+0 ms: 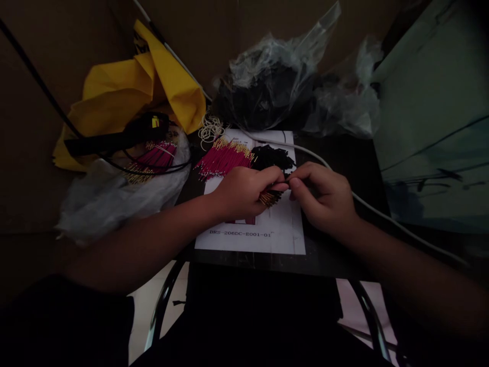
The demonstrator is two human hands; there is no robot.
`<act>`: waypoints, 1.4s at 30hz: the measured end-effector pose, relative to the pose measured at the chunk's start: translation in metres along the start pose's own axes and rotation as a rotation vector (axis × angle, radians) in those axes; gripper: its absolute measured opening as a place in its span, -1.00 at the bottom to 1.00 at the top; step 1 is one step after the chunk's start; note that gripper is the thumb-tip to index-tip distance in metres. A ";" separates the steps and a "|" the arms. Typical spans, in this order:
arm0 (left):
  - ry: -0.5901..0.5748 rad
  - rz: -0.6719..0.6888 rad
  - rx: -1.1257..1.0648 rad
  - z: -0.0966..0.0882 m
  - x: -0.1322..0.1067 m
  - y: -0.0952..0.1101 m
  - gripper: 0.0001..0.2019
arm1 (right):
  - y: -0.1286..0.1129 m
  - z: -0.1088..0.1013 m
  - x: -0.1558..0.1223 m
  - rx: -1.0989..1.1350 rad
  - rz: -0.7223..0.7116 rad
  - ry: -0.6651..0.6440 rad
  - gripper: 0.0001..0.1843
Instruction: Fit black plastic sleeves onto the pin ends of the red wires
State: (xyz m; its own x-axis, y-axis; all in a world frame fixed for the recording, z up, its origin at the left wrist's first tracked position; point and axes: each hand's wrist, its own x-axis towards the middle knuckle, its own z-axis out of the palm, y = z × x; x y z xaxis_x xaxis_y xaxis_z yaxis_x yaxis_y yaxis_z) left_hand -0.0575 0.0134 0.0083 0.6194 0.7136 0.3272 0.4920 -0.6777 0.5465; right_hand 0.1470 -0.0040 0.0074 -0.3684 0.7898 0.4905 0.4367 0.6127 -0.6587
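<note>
On a printed sheet (250, 239) atop the dark table (336, 250), the left hand (244, 193) grips a bundle of short wires (270, 199) with gold tips. The right hand (323, 201) pinches its fingertips closed beside it, on something too thin to make out. Pink wires (223, 159) and black bits (272, 157) lie just beyond.

Shiny brass-coloured metal pins (270, 199) stuck out beneath the left hand (244, 193), beside the right hand (323, 199), above a matt white paper sheet (248, 239). Beyond the hands lay magenta-sleeved wires (223, 159) and glossy, crinkled clear plastic bags (271, 66).
</note>
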 end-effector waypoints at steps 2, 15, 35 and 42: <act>-0.043 -0.005 0.038 0.000 0.000 -0.001 -0.73 | 0.005 0.000 -0.002 -0.017 -0.041 -0.015 -0.96; -0.046 0.093 0.092 0.008 -0.005 -0.009 -0.81 | -0.002 -0.004 -0.008 -0.096 -0.081 0.042 -0.96; -0.015 0.131 0.078 0.009 -0.003 -0.004 -0.78 | -0.020 -0.010 -0.013 -0.223 -0.307 -0.023 -0.98; -0.047 0.126 0.074 0.010 -0.003 -0.006 -0.80 | -0.019 -0.006 -0.013 -0.189 -0.309 -0.030 -0.98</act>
State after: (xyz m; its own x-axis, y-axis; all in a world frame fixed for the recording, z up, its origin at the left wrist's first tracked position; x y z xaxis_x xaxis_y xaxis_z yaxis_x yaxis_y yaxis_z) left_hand -0.0565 0.0133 -0.0032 0.7060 0.6141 0.3526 0.4514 -0.7740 0.4441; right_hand 0.1488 -0.0257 0.0168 -0.5294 0.5671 0.6310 0.4441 0.8190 -0.3634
